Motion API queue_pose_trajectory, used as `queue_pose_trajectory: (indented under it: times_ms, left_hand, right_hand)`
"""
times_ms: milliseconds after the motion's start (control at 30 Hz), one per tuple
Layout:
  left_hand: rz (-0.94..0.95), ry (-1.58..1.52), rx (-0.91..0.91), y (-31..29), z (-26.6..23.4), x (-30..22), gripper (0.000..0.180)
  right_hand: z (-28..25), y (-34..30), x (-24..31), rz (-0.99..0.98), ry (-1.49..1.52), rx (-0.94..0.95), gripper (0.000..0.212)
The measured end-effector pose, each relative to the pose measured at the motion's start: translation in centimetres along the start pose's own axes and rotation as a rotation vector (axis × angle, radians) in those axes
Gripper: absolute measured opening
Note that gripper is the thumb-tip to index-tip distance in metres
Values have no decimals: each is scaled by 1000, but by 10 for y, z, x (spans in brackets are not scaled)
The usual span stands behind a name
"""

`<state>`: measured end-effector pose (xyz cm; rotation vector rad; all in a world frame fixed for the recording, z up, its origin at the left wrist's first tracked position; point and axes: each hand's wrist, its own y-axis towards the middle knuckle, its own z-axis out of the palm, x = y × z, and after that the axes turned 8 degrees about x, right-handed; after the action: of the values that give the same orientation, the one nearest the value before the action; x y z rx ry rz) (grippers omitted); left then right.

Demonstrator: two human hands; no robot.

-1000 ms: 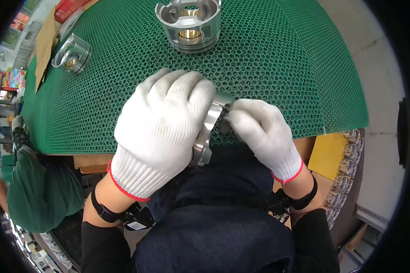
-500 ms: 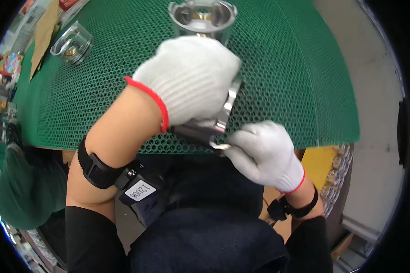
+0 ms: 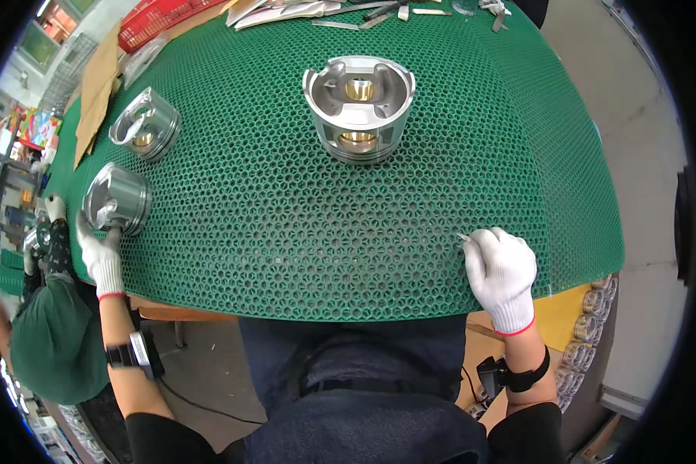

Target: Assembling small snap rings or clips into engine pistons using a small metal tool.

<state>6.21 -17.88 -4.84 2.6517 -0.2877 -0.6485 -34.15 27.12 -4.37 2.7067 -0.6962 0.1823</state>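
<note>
My left hand (image 3: 100, 259), in a white knit glove with a red cuff, grips the near side of a silver metal piston (image 3: 124, 197) at the left edge of the green mat. The piston's hollow side is turned toward the left. My right hand (image 3: 503, 271), gloved alike, is closed near the mat's front right. A thin, pale tip of a small tool (image 3: 463, 237) sticks out between its thumb and fingers; the rest is hidden in the fist. A larger-looking piston (image 3: 359, 112) stands hollow side up at the back middle, with brass-coloured pin bores. Another piston (image 3: 145, 124) sits tilted at the back left.
The green honeycomb mat (image 3: 325, 247) covers the table. Along its back lie papers (image 3: 286, 11), small tools and a red basket (image 3: 162, 22). Brown cardboard (image 3: 93, 100) lies at the left. A co-worker in green (image 3: 54, 340) is at left. Several pistons (image 3: 580, 352) line up below right.
My left hand has swung from the middle to the far left, where a piston now stands. My right hand has moved right, away from the metal part held earlier. The view has tilted up.
</note>
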Motion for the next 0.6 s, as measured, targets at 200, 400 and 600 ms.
queue_pose_trajectory:
  times_ms: [200,400,600]
  left_hand:
    - [1091,-45,366,-87,-27,-254,64]
    - [1091,262,638,-90,30,-364,39]
    - [874,37,595,-101,16,-323,40]
  right_hand:
    - [7,-3,-8,-22,19,-11,9]
    - [8,4,2,-55,13,-38,7]
    - [6,-4,-4,-76,21,-52,8]
